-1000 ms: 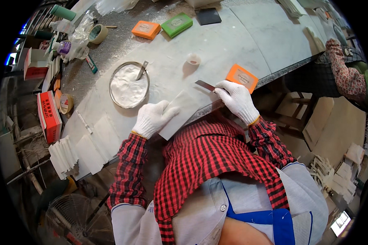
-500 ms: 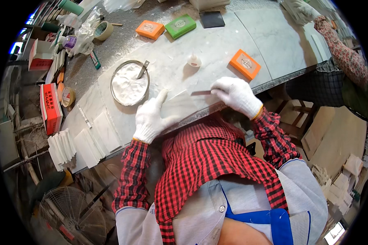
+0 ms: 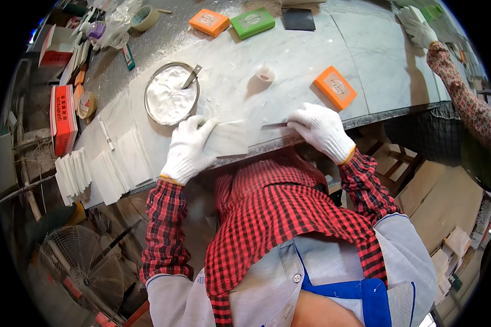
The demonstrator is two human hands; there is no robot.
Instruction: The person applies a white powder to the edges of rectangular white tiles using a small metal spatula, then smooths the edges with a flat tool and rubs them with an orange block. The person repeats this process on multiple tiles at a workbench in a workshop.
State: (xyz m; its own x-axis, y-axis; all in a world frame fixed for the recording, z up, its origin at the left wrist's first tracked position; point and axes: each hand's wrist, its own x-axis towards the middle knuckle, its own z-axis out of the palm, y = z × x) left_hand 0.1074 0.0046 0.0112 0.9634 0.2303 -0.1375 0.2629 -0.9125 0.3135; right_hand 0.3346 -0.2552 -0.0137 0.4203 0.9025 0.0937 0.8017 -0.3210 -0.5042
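Pale slab (image 3: 230, 140) is at the worktop's (image 3: 303, 54) near edge. My left hand (image 3: 188, 148) is at its left end; can't tell if it's actually clamped. Right hand (image 3: 322, 131) pinches the thin blade (image 3: 274, 126), tip just short of the slab. Risks: weak hold, slab skids off; careless blade, chipped edge; left jerk, bumped bowl (image 3: 146, 101).

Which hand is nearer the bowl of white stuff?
Left. The left hand is close by the near rim of the bowl; the right hand is farther off, to its right.
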